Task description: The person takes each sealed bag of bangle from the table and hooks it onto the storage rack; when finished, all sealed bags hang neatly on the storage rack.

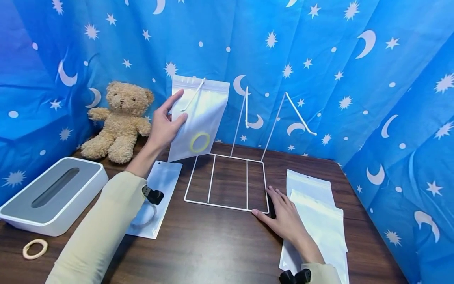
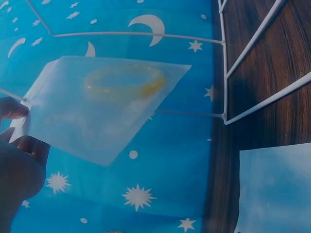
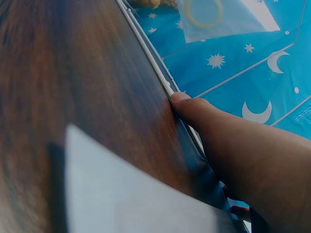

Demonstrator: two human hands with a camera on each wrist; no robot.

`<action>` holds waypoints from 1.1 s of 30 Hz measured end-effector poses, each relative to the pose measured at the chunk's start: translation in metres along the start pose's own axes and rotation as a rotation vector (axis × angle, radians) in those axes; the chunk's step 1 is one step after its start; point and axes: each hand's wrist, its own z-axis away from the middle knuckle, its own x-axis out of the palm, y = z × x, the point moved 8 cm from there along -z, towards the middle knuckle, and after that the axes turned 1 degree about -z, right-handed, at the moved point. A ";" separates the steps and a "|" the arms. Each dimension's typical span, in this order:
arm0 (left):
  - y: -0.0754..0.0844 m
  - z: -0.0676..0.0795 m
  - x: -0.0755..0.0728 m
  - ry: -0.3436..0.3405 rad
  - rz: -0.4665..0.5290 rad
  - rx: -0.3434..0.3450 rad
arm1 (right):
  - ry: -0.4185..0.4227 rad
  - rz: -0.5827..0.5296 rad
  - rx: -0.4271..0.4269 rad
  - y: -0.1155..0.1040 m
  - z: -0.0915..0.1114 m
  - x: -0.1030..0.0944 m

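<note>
We find the bare left hand (image 1: 164, 122) raised, pinching; the bare right hand (image 1: 285, 217) lower, thumb spread from fingers (image 1: 274, 194); cream fabric sleeves (image 1: 104, 221) on both arms (image 1: 142, 159).

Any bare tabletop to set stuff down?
Free: front-middle table, between the left pouch and right-side pouch pile, in front of the wire rack.
Crowded: left side, with tissue box, beige ring, teddy bear; right side, with pile and right hand.
</note>
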 end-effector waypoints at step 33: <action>0.014 0.118 -0.072 -0.148 -0.697 0.003 | -0.019 -0.013 -0.041 -0.008 0.000 0.000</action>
